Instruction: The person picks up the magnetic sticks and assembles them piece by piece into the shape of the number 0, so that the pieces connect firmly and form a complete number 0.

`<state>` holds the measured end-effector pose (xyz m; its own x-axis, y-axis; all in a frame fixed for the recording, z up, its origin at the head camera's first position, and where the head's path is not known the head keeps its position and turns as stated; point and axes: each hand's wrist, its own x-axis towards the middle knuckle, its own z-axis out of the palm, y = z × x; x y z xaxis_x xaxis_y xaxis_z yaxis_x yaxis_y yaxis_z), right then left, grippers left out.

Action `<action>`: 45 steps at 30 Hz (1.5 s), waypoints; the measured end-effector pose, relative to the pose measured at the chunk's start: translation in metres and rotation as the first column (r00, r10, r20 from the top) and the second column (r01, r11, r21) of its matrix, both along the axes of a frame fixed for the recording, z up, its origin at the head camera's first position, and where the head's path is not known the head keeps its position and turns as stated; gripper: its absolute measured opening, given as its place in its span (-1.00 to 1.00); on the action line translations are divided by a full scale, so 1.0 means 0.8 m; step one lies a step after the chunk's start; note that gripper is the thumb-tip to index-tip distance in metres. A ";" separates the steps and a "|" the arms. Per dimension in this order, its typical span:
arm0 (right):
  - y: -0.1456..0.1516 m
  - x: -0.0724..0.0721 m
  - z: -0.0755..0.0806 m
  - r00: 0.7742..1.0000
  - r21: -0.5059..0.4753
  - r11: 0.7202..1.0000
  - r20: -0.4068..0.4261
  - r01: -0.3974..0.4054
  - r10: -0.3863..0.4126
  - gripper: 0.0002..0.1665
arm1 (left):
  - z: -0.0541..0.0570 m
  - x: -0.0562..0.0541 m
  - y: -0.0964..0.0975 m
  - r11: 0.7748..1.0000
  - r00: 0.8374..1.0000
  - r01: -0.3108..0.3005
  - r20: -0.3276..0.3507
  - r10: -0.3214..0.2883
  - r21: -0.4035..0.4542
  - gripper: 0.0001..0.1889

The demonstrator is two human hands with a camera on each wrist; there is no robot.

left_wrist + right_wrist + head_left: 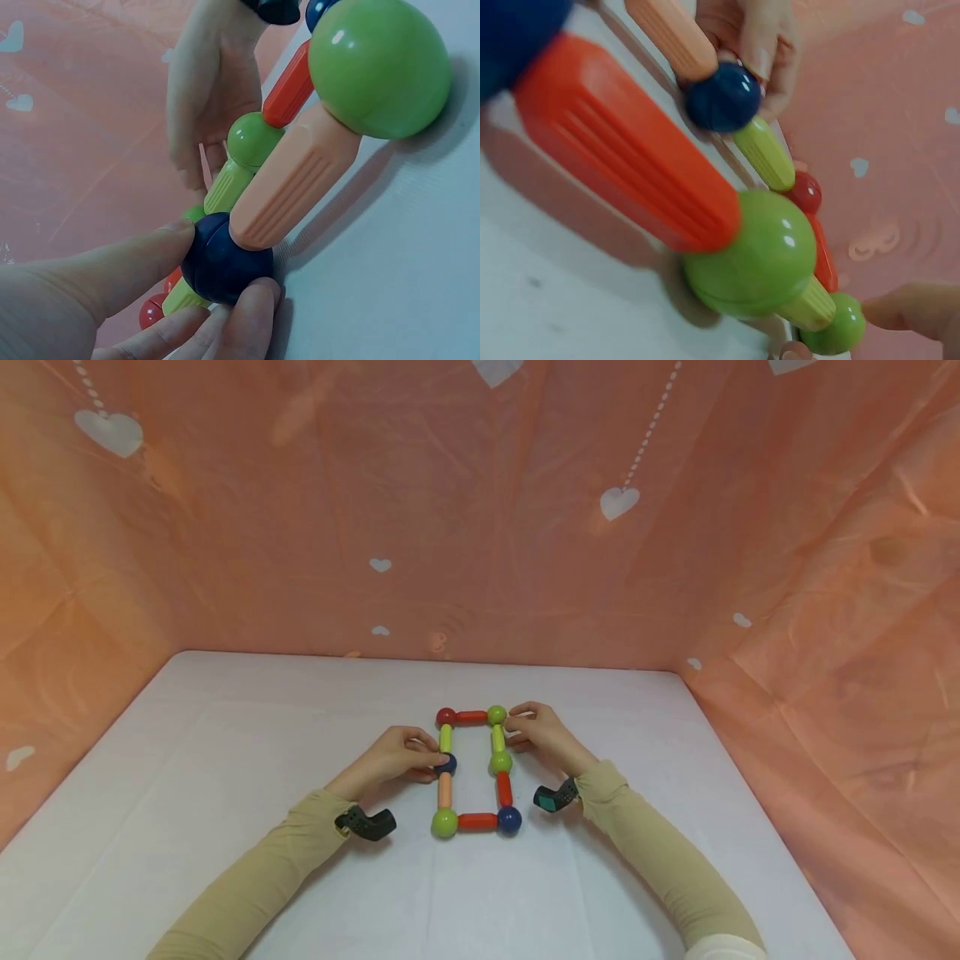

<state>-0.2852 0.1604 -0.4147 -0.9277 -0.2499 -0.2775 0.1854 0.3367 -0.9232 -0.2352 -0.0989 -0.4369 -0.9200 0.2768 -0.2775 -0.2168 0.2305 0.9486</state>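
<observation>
Balls and short ribbed rods are joined into an upright-looking rectangle in the head view. My left hand [390, 758] pinches the dark blue ball [225, 262] midway along the left side, thumb and fingers on opposite sides of it. A peach rod [296, 180] and a yellow-green rod [446, 737] run from that ball. At the far right corner, my right hand [546, 735] holds the small green ball [836, 324] between its fingertips. The larger green ball [754, 251] sits midway along the right side, joined to a red rod [626, 146].
A red ball [446, 717] marks the far left corner. Nearest me are a green ball [444, 823], a red rod [477, 822] and a dark blue ball [509, 820]. The white table [225, 718] ends at orange cloth [480, 593] on its back and sides.
</observation>
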 end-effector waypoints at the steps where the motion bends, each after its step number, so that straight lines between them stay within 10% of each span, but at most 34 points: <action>1: 0.000 -0.003 0.000 1.000 0.003 1.000 0.002 0.003 -0.003 -0.51 | 0.001 0.000 0.000 1.000 1.000 -0.001 0.002 0.001 0.000 -0.63; 25: 0.006 -0.032 -0.007 0.987 -0.009 0.987 -0.027 -0.161 0.161 -0.56 | 0.003 0.001 0.002 0.999 1.000 -0.020 0.006 0.021 -0.026 -0.63; 45: 0.030 0.030 -0.004 0.965 0.007 0.965 0.020 -0.261 0.261 -0.29 | 0.001 0.004 0.004 1.000 1.000 -0.026 0.015 0.026 0.016 -0.45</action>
<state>-0.2610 0.1847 -0.4181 -0.8251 -0.4802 -0.2977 0.1069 0.3847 -0.9168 -0.2317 -0.0958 -0.4363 -0.9228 0.2571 -0.2868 -0.2366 0.2094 0.9488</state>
